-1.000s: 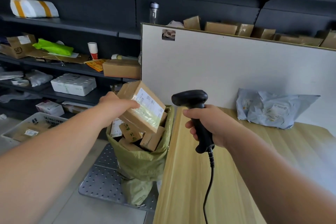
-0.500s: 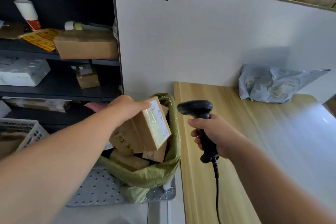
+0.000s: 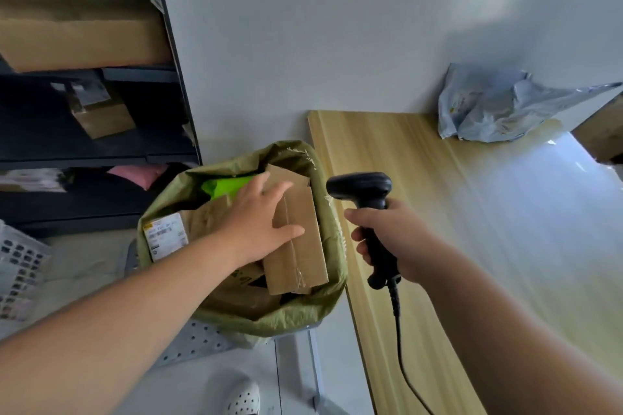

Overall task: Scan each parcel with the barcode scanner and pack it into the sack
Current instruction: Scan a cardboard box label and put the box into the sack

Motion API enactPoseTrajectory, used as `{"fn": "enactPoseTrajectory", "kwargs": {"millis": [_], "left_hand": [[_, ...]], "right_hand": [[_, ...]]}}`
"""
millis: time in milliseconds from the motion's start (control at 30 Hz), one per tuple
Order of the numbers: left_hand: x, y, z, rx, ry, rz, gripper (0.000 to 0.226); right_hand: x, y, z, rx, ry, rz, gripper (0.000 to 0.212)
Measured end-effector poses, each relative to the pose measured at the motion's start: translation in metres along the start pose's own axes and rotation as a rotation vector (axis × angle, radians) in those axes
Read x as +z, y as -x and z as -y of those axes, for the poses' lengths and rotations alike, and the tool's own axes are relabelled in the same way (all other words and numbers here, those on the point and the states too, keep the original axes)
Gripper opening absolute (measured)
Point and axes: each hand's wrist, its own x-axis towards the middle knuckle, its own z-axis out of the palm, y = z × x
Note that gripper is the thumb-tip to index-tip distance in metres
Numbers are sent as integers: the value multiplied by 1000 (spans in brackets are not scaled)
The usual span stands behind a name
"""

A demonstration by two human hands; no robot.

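Note:
A green woven sack (image 3: 269, 320) stands open on the floor against the left edge of the wooden table (image 3: 438, 212). It is packed with several cardboard parcels, a white-labelled one (image 3: 165, 236) and a bright green bag (image 3: 226, 185). My left hand (image 3: 259, 219) lies flat, fingers spread, on the topmost brown parcel (image 3: 300, 256), which rests inside the sack with its taped seam up. My right hand (image 3: 394, 239) grips the handle of the black corded barcode scanner (image 3: 359, 185), held upright over the table's left edge, head towards the sack.
A crumpled grey poly mailer (image 3: 488, 108) lies at the table's far side against the white board (image 3: 337, 44). Dark shelves (image 3: 101, 158) with boxes stand to the left. A white basket (image 3: 20, 266) sits at the far left; a perforated metal plate (image 3: 195, 344) lies under the sack.
My left hand has lowered the brown parcel from above the sack into it, and now rests flat on top. The view has tilted downward; the scanner hand has stayed roughly in place.

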Motion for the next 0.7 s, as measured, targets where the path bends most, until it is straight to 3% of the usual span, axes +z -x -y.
{"fn": "enactPoseTrajectory", "kwargs": {"millis": [233,367,467,700], "left_hand": [[9,-14,-1,27,-163,79,73],[46,7,26,-18,-373,208,85],[61,8,38,47,-558,168,90],[86,-4,42,105,-614,143,89]], "right_hand": [[5,0,-1,-6,-3,4,17],[3,-2,-10,2,-7,4,16],[3,-7,-17,12,-15,0,16],[11,-25,-30,25,-16,19,19]]}}
